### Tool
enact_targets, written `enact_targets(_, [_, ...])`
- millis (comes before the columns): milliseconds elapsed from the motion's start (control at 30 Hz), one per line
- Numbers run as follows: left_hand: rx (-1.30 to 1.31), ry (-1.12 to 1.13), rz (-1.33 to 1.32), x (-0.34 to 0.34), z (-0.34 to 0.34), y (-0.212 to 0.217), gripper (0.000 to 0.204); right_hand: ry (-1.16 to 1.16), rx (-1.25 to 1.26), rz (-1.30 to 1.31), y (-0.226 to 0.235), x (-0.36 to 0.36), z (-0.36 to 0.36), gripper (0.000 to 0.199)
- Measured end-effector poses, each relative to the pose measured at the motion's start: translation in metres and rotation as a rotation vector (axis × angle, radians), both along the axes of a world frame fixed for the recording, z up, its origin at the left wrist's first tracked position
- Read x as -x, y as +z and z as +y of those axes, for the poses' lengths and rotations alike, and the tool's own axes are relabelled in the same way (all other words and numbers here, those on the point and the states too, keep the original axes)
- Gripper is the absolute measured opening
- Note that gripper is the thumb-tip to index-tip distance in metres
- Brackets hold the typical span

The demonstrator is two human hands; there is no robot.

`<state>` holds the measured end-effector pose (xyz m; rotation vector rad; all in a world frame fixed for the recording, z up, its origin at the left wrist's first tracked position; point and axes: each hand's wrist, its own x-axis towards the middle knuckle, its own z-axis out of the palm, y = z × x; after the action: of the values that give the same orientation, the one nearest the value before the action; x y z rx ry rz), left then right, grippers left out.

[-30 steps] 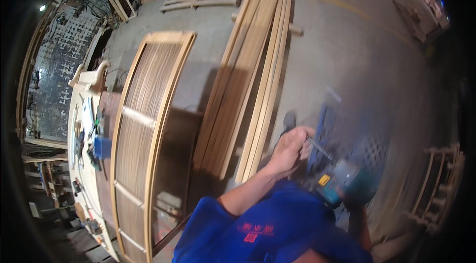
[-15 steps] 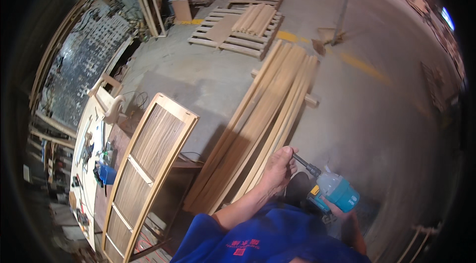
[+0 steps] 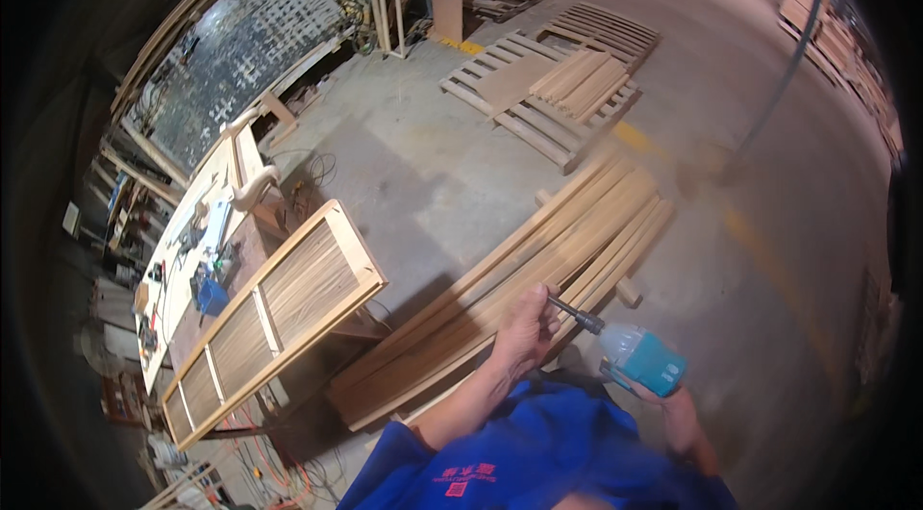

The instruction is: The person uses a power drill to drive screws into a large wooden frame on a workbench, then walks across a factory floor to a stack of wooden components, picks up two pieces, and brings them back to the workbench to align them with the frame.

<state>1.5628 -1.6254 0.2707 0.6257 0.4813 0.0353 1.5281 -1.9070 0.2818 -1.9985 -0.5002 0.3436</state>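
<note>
A teal and grey cordless driver (image 3: pixel 646 358) is in my right hand (image 3: pixel 665 401), which is wrapped round its handle in front of my body. Its long dark bit (image 3: pixel 575 315) points left and reaches to the fingertips of my left hand (image 3: pixel 526 329). The left thumb and fingers are pinched together at the bit's tip; anything small between them is hidden. To the left, a long wooden framed panel (image 3: pixel 274 318) with pale crossbars rests tilted on a work table, apart from both hands.
Long planks (image 3: pixel 519 279) lie stacked on bearers just beyond my hands. Farther off, pallets (image 3: pixel 519 125) carry boards and short lengths. The table (image 3: pixel 197 212) at left holds tools, a blue container (image 3: pixel 209 296) and a curved wooden piece (image 3: pixel 255 185). Cables (image 3: pixel 274 472) trail on the floor.
My view has turned left, so the planks and pallets shift right and the framed panel appears more tilted. Both hands keep their places at the driver and bit tip.
</note>
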Motion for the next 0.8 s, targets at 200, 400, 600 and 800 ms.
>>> enact_targets(200, [0.079, 0.062, -0.096, -0.068, 0.025, -0.008, 0.027, 0.116, 0.012, -0.053, 0.004, -0.109, 0.023, 0.028])
enact_targets(400, [0.095, 0.040, -0.021, -0.157, 0.071, -0.024, 0.025, 0.160, 0.046, -0.158, -0.013, -0.220, 0.098, 0.028])
enact_targets(600, [0.191, -0.010, 0.008, -0.282, 0.177, -0.065, 0.027, 0.259, 0.061, -0.463, -0.065, -0.341, 0.209, 0.028])
enact_targets(800, [0.271, 0.145, -0.005, -0.408, 0.383, -0.141, 0.023, 0.184, -0.213, 0.157, -0.125, -0.495, 0.436, 0.040])
